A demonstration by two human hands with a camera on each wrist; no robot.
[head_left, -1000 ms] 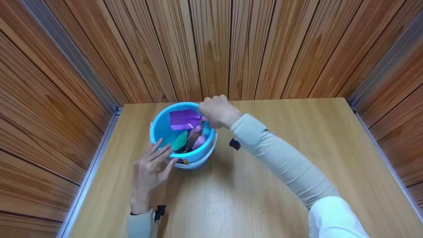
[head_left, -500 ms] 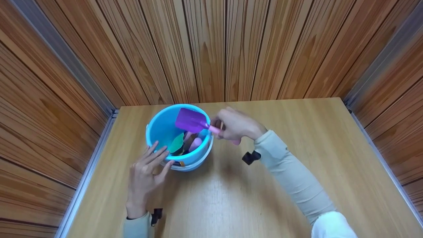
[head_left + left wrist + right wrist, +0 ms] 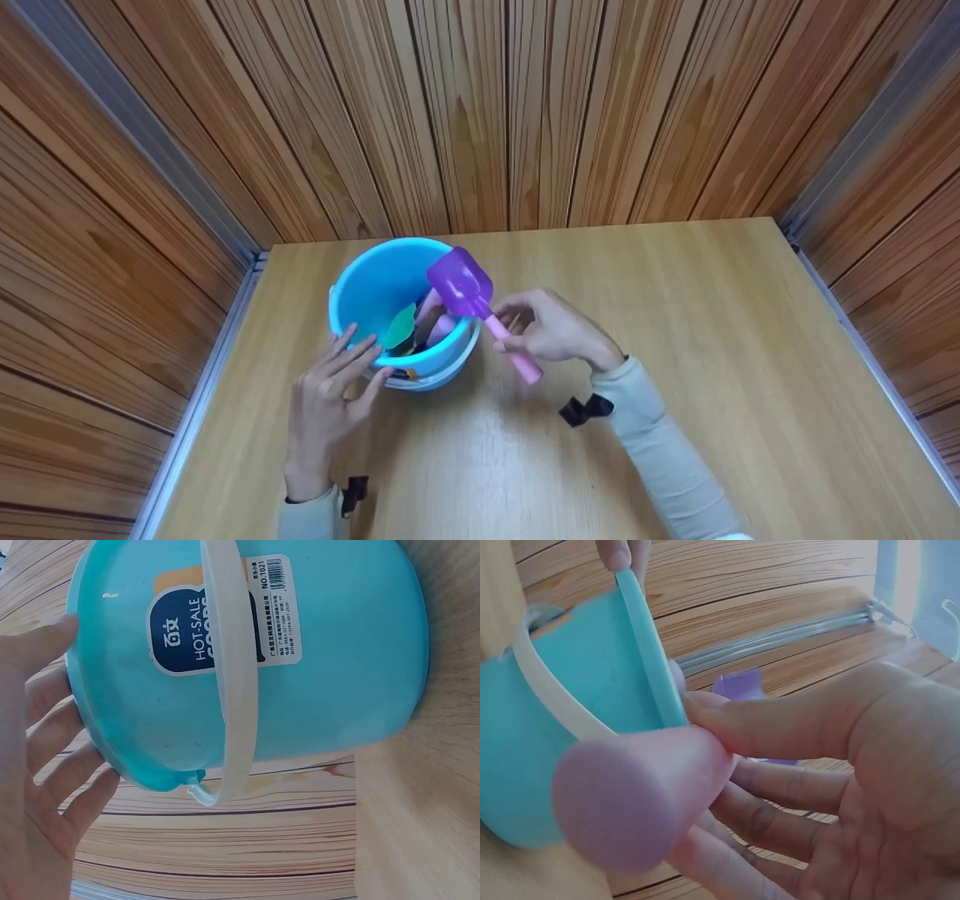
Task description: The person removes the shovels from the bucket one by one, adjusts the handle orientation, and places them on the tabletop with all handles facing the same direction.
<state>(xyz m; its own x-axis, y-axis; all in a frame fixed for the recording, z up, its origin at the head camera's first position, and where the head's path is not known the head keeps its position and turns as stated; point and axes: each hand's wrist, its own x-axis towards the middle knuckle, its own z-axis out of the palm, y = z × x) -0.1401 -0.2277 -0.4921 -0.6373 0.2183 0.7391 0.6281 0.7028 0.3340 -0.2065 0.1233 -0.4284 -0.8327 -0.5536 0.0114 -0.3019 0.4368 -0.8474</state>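
A light-blue toy bucket (image 3: 390,262) stands tilted toward me at the back left of the table, its white handle (image 3: 232,682) hanging down in front. My left hand (image 3: 326,409) holds its near-left rim, thumb outside and fingertips over the edge. My right hand (image 3: 559,326) pinches the pink handle (image 3: 514,351) of a toy shovel between thumb and fingers. The shovel's purple blade (image 3: 460,280) points up and away, over the bucket's right rim. Inside the bucket lie a green leaf-shaped piece (image 3: 400,327) and several pink or dark pieces, partly hidden.
The wooden table (image 3: 637,300) extends to the right and toward me. Wood-panelled walls (image 3: 480,112) rise at the back and on both sides, with metal rails (image 3: 202,397) along the side edges.
My right hand has drawn the shovel from inside the bucket to the right and toward me, and its blade has swung upward. The left hand stays at the rim.
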